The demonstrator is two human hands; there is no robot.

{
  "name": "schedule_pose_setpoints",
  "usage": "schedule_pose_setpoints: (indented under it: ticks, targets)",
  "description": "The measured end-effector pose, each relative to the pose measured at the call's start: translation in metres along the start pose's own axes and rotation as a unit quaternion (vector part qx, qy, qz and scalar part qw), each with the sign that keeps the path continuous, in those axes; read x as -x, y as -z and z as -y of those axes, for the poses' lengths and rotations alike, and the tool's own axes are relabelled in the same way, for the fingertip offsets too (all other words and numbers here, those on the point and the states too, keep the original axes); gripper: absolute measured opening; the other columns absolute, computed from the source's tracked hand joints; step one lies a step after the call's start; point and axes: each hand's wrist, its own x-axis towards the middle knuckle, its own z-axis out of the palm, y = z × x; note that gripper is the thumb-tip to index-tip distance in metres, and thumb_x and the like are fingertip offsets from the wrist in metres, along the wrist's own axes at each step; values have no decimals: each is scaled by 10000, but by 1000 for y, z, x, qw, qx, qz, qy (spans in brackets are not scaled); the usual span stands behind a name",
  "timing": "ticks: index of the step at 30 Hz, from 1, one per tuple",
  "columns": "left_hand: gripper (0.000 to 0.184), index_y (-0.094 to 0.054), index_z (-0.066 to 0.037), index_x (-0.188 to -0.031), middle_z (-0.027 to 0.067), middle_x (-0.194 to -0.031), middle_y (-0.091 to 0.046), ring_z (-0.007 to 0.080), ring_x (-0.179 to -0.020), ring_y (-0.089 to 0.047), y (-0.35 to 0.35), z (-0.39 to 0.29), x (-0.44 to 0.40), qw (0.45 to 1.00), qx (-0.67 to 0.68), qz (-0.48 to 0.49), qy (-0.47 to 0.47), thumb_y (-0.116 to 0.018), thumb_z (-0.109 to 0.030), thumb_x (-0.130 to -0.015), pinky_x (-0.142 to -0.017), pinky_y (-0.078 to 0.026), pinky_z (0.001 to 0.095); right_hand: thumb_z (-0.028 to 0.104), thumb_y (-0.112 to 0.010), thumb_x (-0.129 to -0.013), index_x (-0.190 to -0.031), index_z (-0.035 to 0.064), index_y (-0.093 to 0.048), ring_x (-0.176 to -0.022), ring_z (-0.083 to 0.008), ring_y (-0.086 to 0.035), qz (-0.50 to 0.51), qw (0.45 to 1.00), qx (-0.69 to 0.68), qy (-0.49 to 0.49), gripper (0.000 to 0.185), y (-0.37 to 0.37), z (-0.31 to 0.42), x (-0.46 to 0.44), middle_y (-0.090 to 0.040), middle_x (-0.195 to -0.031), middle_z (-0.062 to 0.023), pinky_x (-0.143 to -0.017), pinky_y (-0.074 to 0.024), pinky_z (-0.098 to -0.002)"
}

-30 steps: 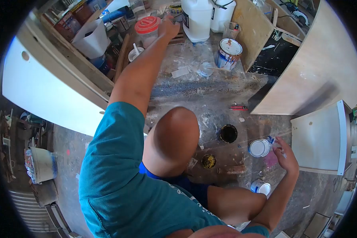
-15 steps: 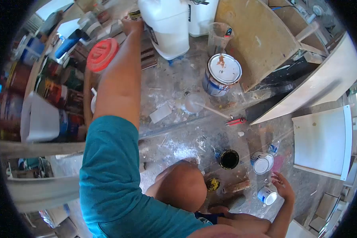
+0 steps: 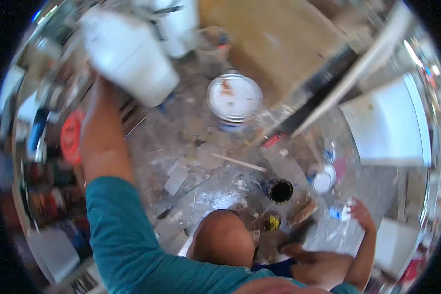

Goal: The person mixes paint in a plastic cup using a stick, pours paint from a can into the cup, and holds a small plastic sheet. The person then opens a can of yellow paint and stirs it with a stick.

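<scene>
White jug [image 3: 130,59], left hand [image 3: 96,71], can [image 3: 337,212], right hand [image 3: 361,215]

The second jug [image 3: 175,29] stands right of and behind the large jug [image 3: 127,59], the plastic cup [image 3: 212,54] lies right of both, the lidded can [image 3: 234,98] before the cup, the stick [image 3: 239,162] before the can, and the open tin [image 3: 281,191] before the stick, to its right.

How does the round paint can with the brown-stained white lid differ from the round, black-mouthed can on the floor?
The white-lidded paint can is closed, while the black-mouthed can is open. The white-lidded paint can shows a pale, stained top; the black-mouthed can shows a dark interior. The first also looks wider than the second. Both are round.
</scene>
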Motion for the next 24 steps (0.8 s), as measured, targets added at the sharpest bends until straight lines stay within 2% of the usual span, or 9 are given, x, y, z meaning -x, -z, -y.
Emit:
schedule_pose_setpoints:
  ticks: [2, 3, 4, 6, 7, 10, 12, 18, 24]
  targets:
    - [913, -377, -24, -1537, 251, -1401, -622, 373, -1241, -655, -13, 2, -10, 999, 2, 6, -54, -868, -286, -814, -1069, -540, 469, 562, -484, -1091, -1656, 162, -352, -1102, -200, -693, -41, 994, 104, -15, 706, -2, -5, 9, -703, -1361, -123, -931, -563, -398]
    - [906, -381, -22, -1534, 249, -1399, -623, 370, -1239, -655, -18, 8, -14, 997, 8, 8, -79, -868, -279, -814, -1067, -541, 468, 585, -471, -1087, -1658, 149, -348, -1164, -213, -681, -32, 997, 50, -47, 729, -17, 45, 29, -695, -1375, -128, -985, -555, -406]
    - [900, -386, -20, -1531, 247, -1396, -625, 367, -1236, -655, -30, -1, -12, 994, 17, 13, -103, -868, -272, -815, -1065, -541, 468, 537, -482, -1099, -1658, 148, -347, -1213, -225, -669, -21, 998, 57, 13, 694, -11, 8, 24, -685, -1396, -121, -1038, -539, -408]
    - [887, -394, -16, -1525, 244, -1392, -627, 362, -1231, -655, -44, -2, -17, 988, 42, 13, -149, -868, -258, -816, -1061, -542, 466, 348, -572, -1094, -1656, 123, -339, -1248, -233, -654, -62, 992, 71, -84, 649, -21, 31, 29, -687, -1384, -110, -1098, -507, -394]
    - [880, -398, -15, -1522, 242, -1390, -629, 359, -1229, -654, -52, -10, -10, 985, 59, 15, -164, -868, -251, -817, -1059, -542, 465, 341, -576, -1091, -1652, 107, -339, -1255, -241, -650, -42, 993, 107, -39, 653, -25, 48, 40, -695, -1360, -119, -1113, -495, -390]
    - [861, -410, -9, -1514, 236, -1383, -632, 351, -1221, -654, -60, -24, 9, 971, 119, 0, -206, -868, -230, -818, -1054, -543, 463, 468, -588, -1063, -1661, 96, -329, -1249, -243, -637, -35, 989, 146, 4, 750, -30, 64, 36, -675, -1376, -153, -1128, -472, -412]
    - [849, -419, -5, -1508, 233, -1379, -635, 345, -1216, -654, -59, -39, 41, 959, 166, -7, -228, -868, -216, -819, -1050, -544, 461, 431, -611, -1071, -1664, 77, -313, -1203, -238, -639, -50, 998, 41, 7, 752, -37, 68, 39, -682, -1339, -154, -1084, -494, -404]
    - [811, -444, 6, -1490, 222, -1366, -643, 329, -1201, -653, 25, -54, 155, 923, 281, -33, -261, -868, -175, -823, -1038, -545, 456, 425, -627, -1068, -1669, 113, -298, -1283, -258, -622, -43, 992, 73, 97, 752, -43, 90, 55, -651, -1406, -162, -1099, -485, -432]
    - [774, -469, 17, -1473, 211, -1353, -651, 312, -1186, -652, 131, -48, 269, 890, 365, -40, -270, -868, -133, -827, -1026, -547, 451, 451, -633, -1041, -1650, 102, -325, -1337, -386, -602, -76, 967, 215, 113, 766, -53, 112, 101, -613, -1456, -225, -1123, -466, -478]
